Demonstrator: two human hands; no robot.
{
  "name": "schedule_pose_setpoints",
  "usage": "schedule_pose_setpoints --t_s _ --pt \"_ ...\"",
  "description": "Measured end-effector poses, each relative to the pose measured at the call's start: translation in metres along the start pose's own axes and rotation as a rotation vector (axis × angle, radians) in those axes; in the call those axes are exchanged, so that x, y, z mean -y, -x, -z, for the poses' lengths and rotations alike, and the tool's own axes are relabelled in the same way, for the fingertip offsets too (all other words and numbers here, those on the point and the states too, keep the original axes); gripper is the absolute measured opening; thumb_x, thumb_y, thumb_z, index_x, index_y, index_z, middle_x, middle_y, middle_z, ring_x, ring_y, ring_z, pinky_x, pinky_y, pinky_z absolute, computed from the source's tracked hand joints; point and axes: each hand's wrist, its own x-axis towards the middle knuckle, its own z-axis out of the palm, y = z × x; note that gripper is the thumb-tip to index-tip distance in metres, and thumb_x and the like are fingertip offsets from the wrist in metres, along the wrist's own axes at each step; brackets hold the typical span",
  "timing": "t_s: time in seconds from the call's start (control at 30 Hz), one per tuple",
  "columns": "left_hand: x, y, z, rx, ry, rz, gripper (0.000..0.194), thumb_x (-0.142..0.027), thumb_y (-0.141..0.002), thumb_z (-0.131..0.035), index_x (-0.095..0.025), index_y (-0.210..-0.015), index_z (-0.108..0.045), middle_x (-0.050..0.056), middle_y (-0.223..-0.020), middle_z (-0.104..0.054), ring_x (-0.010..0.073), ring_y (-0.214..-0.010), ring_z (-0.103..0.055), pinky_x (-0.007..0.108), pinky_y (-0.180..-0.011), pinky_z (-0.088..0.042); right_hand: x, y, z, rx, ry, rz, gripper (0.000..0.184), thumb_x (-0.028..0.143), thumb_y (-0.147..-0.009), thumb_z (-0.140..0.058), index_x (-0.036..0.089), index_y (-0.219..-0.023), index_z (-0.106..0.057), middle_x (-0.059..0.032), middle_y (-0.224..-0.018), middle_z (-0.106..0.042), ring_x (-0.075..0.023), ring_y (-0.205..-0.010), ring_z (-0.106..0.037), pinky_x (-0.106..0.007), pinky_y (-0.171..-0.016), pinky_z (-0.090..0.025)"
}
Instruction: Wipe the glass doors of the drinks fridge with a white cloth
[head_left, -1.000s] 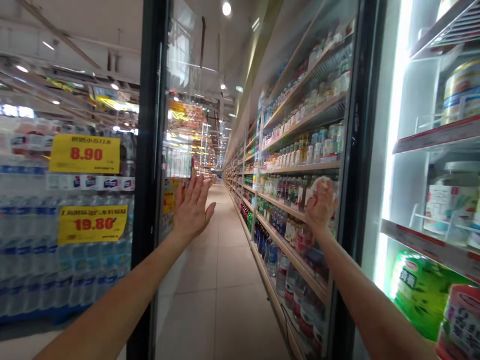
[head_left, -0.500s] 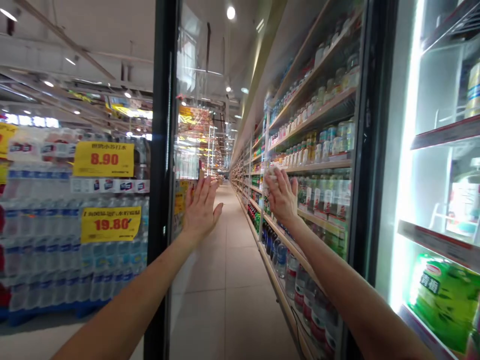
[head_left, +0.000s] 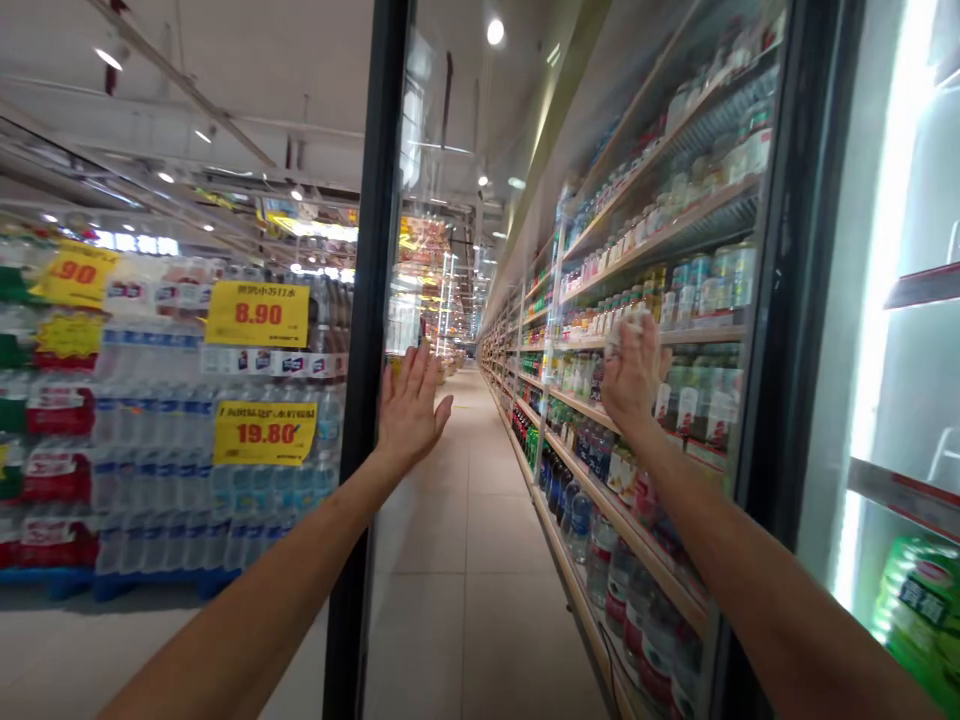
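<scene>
A glass cooler door (head_left: 384,200) with a black frame stands open before me. My left hand (head_left: 411,405) lies flat against the pane beside the left frame bar, fingers stretched and holding nothing. Farther right, my right hand (head_left: 634,375) presses a crumpled white cloth (head_left: 621,330) to the glass. Its fingers are slightly blurred, and they cover most of the cloth. Bottles and cans on shelves (head_left: 667,340) show in the glass behind the right hand; whether they are reflected or seen through, I cannot tell.
On the right is the lit cooler interior, with a green bag (head_left: 926,600) low down. Stacked packs of bottled water (head_left: 157,440) with yellow price signs (head_left: 259,314) stand left of the door. A tiled floor (head_left: 420,640) shows through the pane.
My right hand has moved right across the glass with the cloth. My left hand stays flat, now nearer the left frame bar. The view has turned slightly left.
</scene>
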Motion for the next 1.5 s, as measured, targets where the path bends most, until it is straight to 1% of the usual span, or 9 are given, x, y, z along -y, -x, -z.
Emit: schedule_pose_setpoints --t_s 0.2,0.27,0.43,0.5,0.83,0.9,1.1,1.37,1.5 --pt "0.003 0.0 0.001 0.015 0.015 -0.005 0.06 -0.037 -0.086 -0.04 -0.017 -0.139 -0.023 0.012 -0.146 -0.024 0.0231 -0.137 -0.015 0.048 -0.111 -0.011 0.064 0.025 -0.007 0.227 -0.036 0.583 0.043 0.022 -0.084 -0.044 0.03 -0.125 -0.048 -0.0036 -0.143 -0.036 -0.0203 -0.135 -0.023 -0.048 -0.109 -0.015" --pt "0.004 0.0 0.002 0.018 0.01 -0.016 0.06 -0.037 -0.086 -0.04 -0.016 -0.139 -0.024 0.012 -0.146 -0.025 0.0228 -0.137 -0.015 0.047 -0.111 -0.012 0.052 0.017 -0.003 0.225 -0.01 0.544 0.042 0.023 -0.084 -0.043 0.03 -0.126 -0.047 -0.0037 -0.143 -0.036 -0.0205 -0.134 -0.025 -0.05 -0.109 -0.015" --pt "0.007 0.0 0.006 0.043 -0.003 -0.042 0.057 -0.034 -0.086 -0.04 -0.015 -0.138 -0.025 0.013 -0.145 -0.028 0.0221 -0.137 -0.017 0.046 -0.11 -0.015 0.01 -0.023 0.003 -0.01 0.069 -0.103 0.048 0.022 -0.085 -0.035 0.023 -0.133 -0.038 -0.0108 -0.147 -0.025 -0.0261 -0.134 -0.025 -0.057 -0.103 -0.021" --pt "0.007 -0.001 0.008 0.048 0.0 -0.045 0.057 -0.033 -0.086 -0.04 -0.016 -0.138 -0.025 0.013 -0.145 -0.027 0.0219 -0.137 -0.017 0.046 -0.11 -0.015 0.014 -0.028 0.0 -0.032 0.055 -0.152 0.05 0.021 -0.085 -0.035 0.021 -0.135 -0.036 -0.012 -0.147 -0.023 -0.0273 -0.135 -0.023 -0.058 -0.103 -0.022" --pt "0.02 -0.004 0.021 -0.036 -0.015 -0.103 0.057 -0.028 -0.086 -0.038 -0.014 -0.139 -0.023 0.014 -0.144 -0.03 0.022 -0.136 -0.019 0.045 -0.11 -0.016 0.122 0.036 -0.025 0.168 -0.051 0.677 0.044 0.023 -0.086 -0.042 0.03 -0.13 -0.043 -0.0038 -0.142 -0.037 -0.0211 -0.134 -0.027 -0.049 -0.109 -0.016" --pt "0.021 -0.004 0.024 -0.045 0.013 -0.108 0.056 -0.027 -0.087 -0.037 -0.014 -0.139 -0.022 0.015 -0.144 -0.03 0.0208 -0.137 -0.017 0.043 -0.11 -0.018 0.117 0.025 -0.024 0.164 -0.047 0.669 0.043 0.024 -0.087 -0.042 0.031 -0.129 -0.043 -0.0042 -0.142 -0.037 -0.0212 -0.133 -0.028 -0.05 -0.109 -0.015" --pt "0.021 -0.004 0.033 -0.095 0.057 -0.117 0.057 -0.03 -0.087 -0.037 -0.013 -0.139 -0.021 0.016 -0.144 -0.029 0.0205 -0.138 -0.013 0.042 -0.109 -0.02 0.115 -0.034 -0.025 0.031 -0.021 0.143 0.043 0.022 -0.088 -0.037 0.024 -0.131 -0.042 -0.0095 -0.145 -0.031 -0.0266 -0.134 -0.025 -0.056 -0.106 -0.017" --pt "0.041 0.0 0.042 -0.115 0.055 0.026 0.054 -0.04 -0.089 -0.03 -0.015 -0.137 -0.027 0.013 -0.145 -0.028 0.02 -0.137 -0.016 0.041 -0.111 -0.017 0.222 0.023 -0.049 0.187 -0.162 0.633 0.041 0.028 -0.091 -0.032 0.029 -0.132 -0.039 -0.0011 -0.147 -0.028 -0.0222 -0.136 -0.02 -0.054 -0.11 -0.015" --pt "0.044 -0.006 0.045 -0.096 0.047 0.032 0.055 -0.041 -0.088 -0.03 -0.014 -0.136 -0.029 0.012 -0.146 -0.028 0.0197 -0.137 -0.017 0.04 -0.111 -0.015 0.218 0.016 -0.049 0.192 -0.173 0.682 0.042 0.028 -0.09 -0.035 0.029 -0.132 -0.038 -0.0018 -0.147 -0.029 -0.0222 -0.136 -0.021 -0.055 -0.109 -0.014"
